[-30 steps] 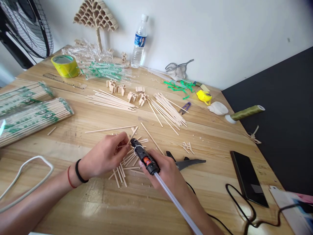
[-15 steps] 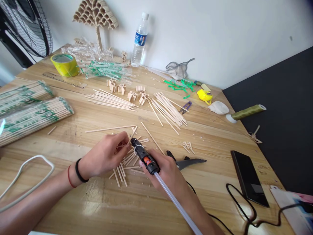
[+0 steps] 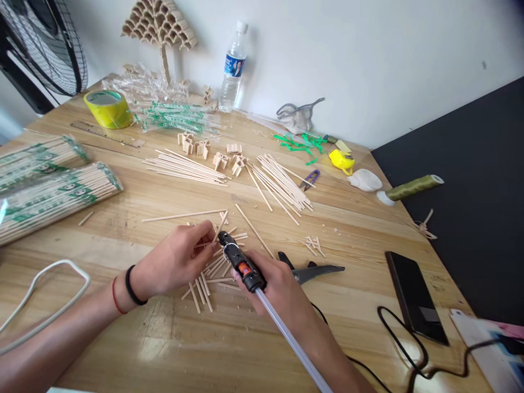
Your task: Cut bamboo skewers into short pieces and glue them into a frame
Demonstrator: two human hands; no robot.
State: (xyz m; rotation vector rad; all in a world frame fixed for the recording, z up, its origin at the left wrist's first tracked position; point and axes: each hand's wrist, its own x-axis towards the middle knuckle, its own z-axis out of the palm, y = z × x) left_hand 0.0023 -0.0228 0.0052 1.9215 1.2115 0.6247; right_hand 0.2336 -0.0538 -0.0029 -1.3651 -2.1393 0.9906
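Left hand pinches short wooden stick, just off centre toward 8 o'clock. Right hand wrapped round hot-glue gun, 7 o'clock, nozzle beside stick. Stick likely light, stiff, snappable; grip end away from nozzle. Plastic packets, 9 o'clock, hold long skewers; water bottle, 12 o'clock, level unclear.

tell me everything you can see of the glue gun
The glue gun has a black, plastic-looking body with an orange part in a top opening and a whitish strand near the front. A translucent rod sticks out of its back. The right hand grips it, hiding the handle. It points forward-left, its tip close to a wooden stick; whether they touch is unclear.
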